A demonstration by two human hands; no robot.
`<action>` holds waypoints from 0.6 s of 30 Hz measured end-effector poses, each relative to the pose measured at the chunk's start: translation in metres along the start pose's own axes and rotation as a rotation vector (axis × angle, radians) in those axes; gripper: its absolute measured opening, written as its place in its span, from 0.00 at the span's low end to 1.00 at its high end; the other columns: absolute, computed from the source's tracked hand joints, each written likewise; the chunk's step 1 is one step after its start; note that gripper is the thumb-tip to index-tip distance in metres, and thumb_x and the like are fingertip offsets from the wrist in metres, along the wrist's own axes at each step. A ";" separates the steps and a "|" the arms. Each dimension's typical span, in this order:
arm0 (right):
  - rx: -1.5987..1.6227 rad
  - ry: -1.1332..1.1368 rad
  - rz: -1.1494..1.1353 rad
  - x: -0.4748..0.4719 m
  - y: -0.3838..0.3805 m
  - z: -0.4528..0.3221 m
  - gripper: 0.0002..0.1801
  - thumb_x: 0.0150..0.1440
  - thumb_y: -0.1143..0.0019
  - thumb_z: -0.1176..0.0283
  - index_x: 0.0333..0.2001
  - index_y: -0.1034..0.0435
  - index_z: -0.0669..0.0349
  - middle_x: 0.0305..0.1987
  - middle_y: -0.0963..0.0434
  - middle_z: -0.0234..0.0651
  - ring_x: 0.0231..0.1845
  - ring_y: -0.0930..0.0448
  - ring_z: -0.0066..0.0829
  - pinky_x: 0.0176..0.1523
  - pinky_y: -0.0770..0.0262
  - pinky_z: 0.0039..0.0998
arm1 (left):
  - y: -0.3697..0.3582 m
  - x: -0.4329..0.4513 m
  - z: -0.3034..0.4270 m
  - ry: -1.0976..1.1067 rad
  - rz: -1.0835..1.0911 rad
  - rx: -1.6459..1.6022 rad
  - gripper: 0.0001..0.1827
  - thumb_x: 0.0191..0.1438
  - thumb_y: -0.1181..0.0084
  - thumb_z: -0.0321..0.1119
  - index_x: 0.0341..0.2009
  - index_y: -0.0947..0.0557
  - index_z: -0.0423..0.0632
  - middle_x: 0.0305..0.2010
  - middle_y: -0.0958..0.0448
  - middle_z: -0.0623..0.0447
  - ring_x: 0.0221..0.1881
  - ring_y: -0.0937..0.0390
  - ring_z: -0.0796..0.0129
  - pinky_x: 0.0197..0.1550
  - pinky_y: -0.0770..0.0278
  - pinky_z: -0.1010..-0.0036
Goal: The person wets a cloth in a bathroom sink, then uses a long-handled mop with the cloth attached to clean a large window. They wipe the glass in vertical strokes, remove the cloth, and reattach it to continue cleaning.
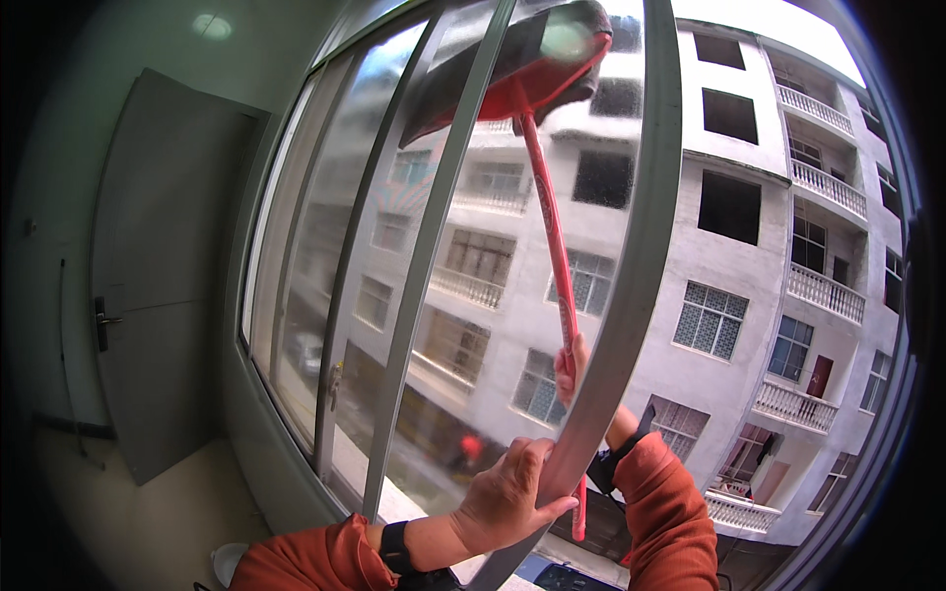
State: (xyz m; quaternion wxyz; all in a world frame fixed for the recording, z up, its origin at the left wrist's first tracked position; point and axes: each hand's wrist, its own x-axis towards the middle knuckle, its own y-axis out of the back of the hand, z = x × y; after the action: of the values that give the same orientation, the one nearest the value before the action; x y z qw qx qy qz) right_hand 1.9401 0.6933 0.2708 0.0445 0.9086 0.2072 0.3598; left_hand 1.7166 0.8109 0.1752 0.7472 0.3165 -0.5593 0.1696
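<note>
My left hand (510, 487) grips the metal frame (628, 295) of a sliding window sash from the room side, thumb on one face and fingers curled on the other. Reaching around that frame to the outside, my right hand (572, 371) is seen through the glass, closed around the red handle (556, 244) of a flat mop. The handle's lower end sticks out below the frame. High up behind the pane, the mop's dark cloth head (510, 66) with its red base is tilted; whether all of it touches the glass is unclear.
More window sashes (347, 258) stand to the left, one with a latch (335, 384). A grey door (177, 281) stands in the room at far left, with a thin rod (65, 332) by the wall. Outside are a multi-storey building (732, 295) and a vehicle (562, 576) far below.
</note>
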 end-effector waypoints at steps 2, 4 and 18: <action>0.034 -0.047 -0.009 -0.015 -0.014 0.011 0.15 0.65 0.52 0.62 0.26 0.35 0.55 0.19 0.37 0.23 0.19 0.35 0.17 0.21 0.39 0.19 | -0.002 -0.005 0.001 0.052 -0.035 0.015 0.46 0.43 0.28 0.47 0.58 0.41 0.41 0.48 0.32 0.41 0.36 0.23 0.52 0.35 0.22 0.67; 0.275 -0.239 -0.094 -0.041 -0.022 0.016 0.18 0.66 0.54 0.57 0.26 0.36 0.54 0.16 0.41 0.20 0.14 0.39 0.16 0.17 0.44 0.19 | -0.005 -0.010 0.001 0.007 -0.073 0.026 0.48 0.45 0.31 0.49 0.61 0.45 0.42 0.48 0.33 0.41 0.42 0.25 0.50 0.37 0.22 0.65; -0.039 0.141 0.016 0.129 -0.047 -0.097 0.11 0.61 0.46 0.68 0.28 0.36 0.60 0.15 0.35 0.26 0.10 0.36 0.17 0.12 0.41 0.23 | -0.012 -0.017 0.007 -0.034 -0.058 0.090 0.52 0.43 0.33 0.46 0.64 0.48 0.40 0.54 0.36 0.31 0.47 0.29 0.37 0.46 0.25 0.57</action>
State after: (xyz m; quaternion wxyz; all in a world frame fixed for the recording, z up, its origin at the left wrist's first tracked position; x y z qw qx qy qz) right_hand 1.9432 0.7825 0.4129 0.0447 0.8815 0.1954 0.4275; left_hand 1.7136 0.7995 0.1568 0.7272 0.3688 -0.5542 0.1675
